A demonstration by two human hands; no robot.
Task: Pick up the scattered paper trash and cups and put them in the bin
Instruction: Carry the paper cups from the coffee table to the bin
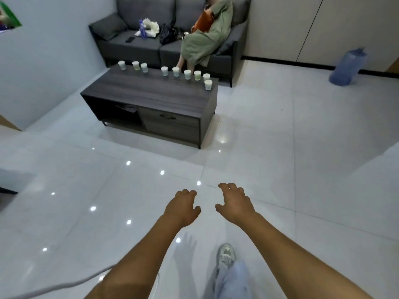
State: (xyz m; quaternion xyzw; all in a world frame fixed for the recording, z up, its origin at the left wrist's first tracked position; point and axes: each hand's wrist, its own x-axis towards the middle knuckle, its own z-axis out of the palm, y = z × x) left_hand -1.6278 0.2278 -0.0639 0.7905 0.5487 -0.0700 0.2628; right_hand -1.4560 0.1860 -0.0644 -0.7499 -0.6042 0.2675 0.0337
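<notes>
Bright overhead light; glare spots on floor (pixel 129 190); wide-angle edge distortion.

This looks like a lounge or waiting corner, maybe in an office or a flat. A grey sofa (pixel 138 42) stands against the wall with a person in a green dress (pixel 203 37) seated on it, bags beside them. In front sits a low dark wood counter (pixel 151 91) with a drawer, lined with paper cups (pixel 187 74). Glossy white floor tiles (pixel 280 147) mirror the ceiling lights, and a blue water jug (pixel 347 67) stands by the far wall.
</notes>
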